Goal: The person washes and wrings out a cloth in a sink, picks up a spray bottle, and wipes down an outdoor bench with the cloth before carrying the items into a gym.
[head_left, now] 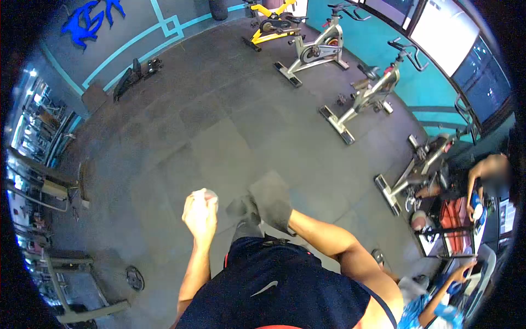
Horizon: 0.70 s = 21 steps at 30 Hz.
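My left hand is raised at the left of my body, its fingers curled closed. A small pale, rounded shape shows at the top of the fist, too overexposed to make out. My right forearm reaches across in front of my waist. A dark grey, cloth-like thing covers the end of that arm, so the fingers of my right hand are hidden. Beside it a dark shoe shows on the floor below my dark top.
Dark floor tiles stretch ahead. Exercise bikes line the right wall, with a yellow bike at the back. People sit at the lower right near a red bag. A weight plate and gym machines stand at left.
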Each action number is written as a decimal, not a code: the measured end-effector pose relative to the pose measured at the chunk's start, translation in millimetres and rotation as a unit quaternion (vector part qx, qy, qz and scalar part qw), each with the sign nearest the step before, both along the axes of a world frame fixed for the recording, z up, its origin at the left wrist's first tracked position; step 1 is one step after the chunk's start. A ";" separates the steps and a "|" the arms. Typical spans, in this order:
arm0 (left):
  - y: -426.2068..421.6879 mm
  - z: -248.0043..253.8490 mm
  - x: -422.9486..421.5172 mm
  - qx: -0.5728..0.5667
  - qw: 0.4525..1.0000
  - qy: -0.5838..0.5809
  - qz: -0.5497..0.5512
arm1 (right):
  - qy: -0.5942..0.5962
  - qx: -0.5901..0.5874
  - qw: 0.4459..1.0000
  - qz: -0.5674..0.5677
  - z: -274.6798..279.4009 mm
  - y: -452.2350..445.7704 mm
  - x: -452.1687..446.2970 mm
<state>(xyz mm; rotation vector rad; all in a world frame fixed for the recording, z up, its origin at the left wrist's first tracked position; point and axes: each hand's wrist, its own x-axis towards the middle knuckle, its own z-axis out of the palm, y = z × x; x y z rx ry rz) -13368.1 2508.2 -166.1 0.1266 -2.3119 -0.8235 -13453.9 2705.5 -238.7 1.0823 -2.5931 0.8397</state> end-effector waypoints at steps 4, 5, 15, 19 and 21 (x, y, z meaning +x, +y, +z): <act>-37.1 -59.9 -136.3 -0.016 0.993 0.094 0.070 | -0.482 -0.395 0.782 -0.027 -97.5 -34.5 -195.4; -40.4 -73.6 -172.2 0.048 0.991 0.100 0.077 | -0.552 -0.439 0.706 -0.055 -88.5 -31.1 -229.8; -93.3 -118.8 -539.4 0.073 0.973 0.040 -0.217 | -0.482 -0.612 0.579 -0.240 -98.3 58.7 -521.3; -121.1 -112.0 -710.3 0.182 0.963 0.102 -0.168 | -0.423 0.028 0.766 -0.484 -45.7 12.3 -632.5; -152.5 -137.6 -781.9 0.224 0.968 0.064 -0.095 | -0.292 0.378 0.798 -0.368 -23.2 -40.6 -709.9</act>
